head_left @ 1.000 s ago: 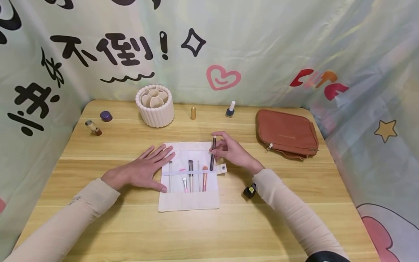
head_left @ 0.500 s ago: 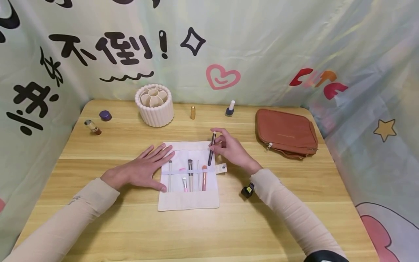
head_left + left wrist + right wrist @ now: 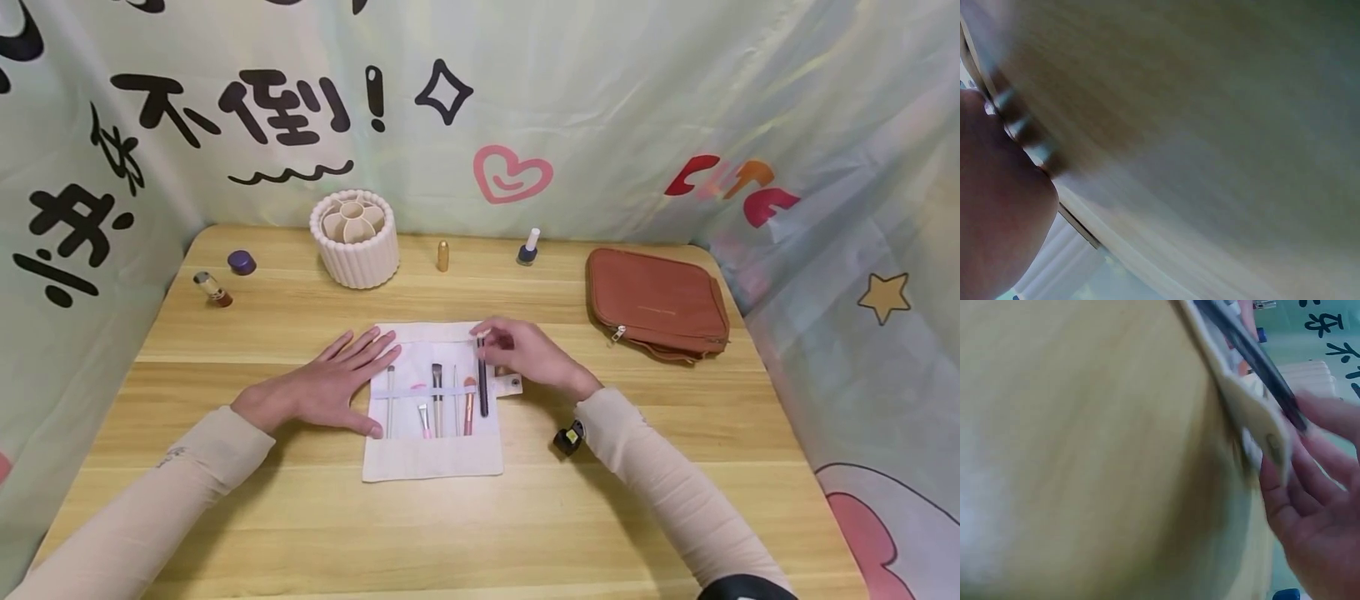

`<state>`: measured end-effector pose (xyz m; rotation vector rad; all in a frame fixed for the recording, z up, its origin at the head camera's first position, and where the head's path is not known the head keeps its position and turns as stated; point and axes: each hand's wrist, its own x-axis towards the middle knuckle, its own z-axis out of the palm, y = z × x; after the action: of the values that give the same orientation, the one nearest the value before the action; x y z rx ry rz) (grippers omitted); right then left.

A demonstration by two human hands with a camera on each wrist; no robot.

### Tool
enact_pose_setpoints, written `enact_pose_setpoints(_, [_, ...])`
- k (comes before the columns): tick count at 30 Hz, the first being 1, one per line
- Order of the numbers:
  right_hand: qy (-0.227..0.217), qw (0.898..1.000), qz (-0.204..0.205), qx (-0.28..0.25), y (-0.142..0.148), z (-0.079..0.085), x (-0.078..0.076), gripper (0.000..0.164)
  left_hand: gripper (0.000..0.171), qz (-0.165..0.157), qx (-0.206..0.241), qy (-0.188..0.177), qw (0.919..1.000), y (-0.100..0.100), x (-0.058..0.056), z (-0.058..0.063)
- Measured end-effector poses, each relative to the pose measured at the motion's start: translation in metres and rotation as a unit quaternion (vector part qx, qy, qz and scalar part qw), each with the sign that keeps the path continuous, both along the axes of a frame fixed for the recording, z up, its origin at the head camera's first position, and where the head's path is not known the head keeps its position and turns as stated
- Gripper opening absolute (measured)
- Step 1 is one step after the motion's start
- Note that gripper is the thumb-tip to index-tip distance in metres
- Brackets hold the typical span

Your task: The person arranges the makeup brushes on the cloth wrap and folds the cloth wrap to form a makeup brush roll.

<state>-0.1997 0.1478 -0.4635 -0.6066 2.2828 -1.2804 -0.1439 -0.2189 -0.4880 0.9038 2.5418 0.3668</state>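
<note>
A white fabric brush roll (image 3: 431,462) lies unrolled on the wooden table, with several slim makeup brushes (image 3: 437,392) under its elastic band (image 3: 408,392). My left hand (image 3: 322,392) lies spread flat, its fingers resting on the roll's left edge. My right hand (image 3: 528,354) pinches the upper end of a slim black cosmetic pen (image 3: 483,387) over the roll's right side. The pen's lower end sits above the bottom pocket; whether it passes under the band cannot be told. In the right wrist view, fingers (image 3: 1329,462) hold the pen near the snap tab (image 3: 1272,440).
Farther back stand a white ribbed organizer (image 3: 356,250), a gold tube (image 3: 443,257) and a nail polish bottle (image 3: 528,248). A brown zip pouch (image 3: 656,300) lies to the right. On the left are a purple lid (image 3: 242,262) and a small gold-and-brown tube (image 3: 213,289).
My right hand first lifted the pen slightly up and left, then lowered it toward the bottom pocket, steeper than before. My left hand has stayed on the roll.
</note>
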Motion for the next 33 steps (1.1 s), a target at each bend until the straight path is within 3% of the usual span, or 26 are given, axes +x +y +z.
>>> enact_pose_setpoints(4, [0.053,0.995,-0.075,-0.049,-0.002,0.004,-0.006,0.039,0.129,0.001,-0.002,0.000,1.0000,-0.001,0.000,0.000])
enact_pose_setpoints(7, [0.084,0.992,-0.086,-0.042,-0.003,0.005,-0.009,0.038,0.129,0.000,-0.002,0.000,1.0000,-0.001,0.000,-0.001])
enact_pose_setpoints(13, [0.062,0.998,-0.029,0.007,-0.002,0.009,-0.008,0.037,0.129,0.000,0.000,0.002,1.0000,-0.001,0.000,0.000])
enact_pose_setpoints(20, [0.043,0.999,0.008,0.028,-0.002,0.010,-0.007,0.032,0.129,0.000,0.003,0.002,1.0000,-0.001,0.001,0.002])
enact_pose_setpoints(26, [0.022,0.993,0.094,0.068,0.004,0.005,0.001,0.021,0.129,0.000,0.001,0.002,1.0000,-0.001,0.000,0.000])
enact_pose_setpoints(33, [0.051,0.986,0.134,0.083,0.006,0.001,0.015,0.020,0.129,-0.001,-0.003,0.003,1.0000,-0.001,0.000,-0.001])
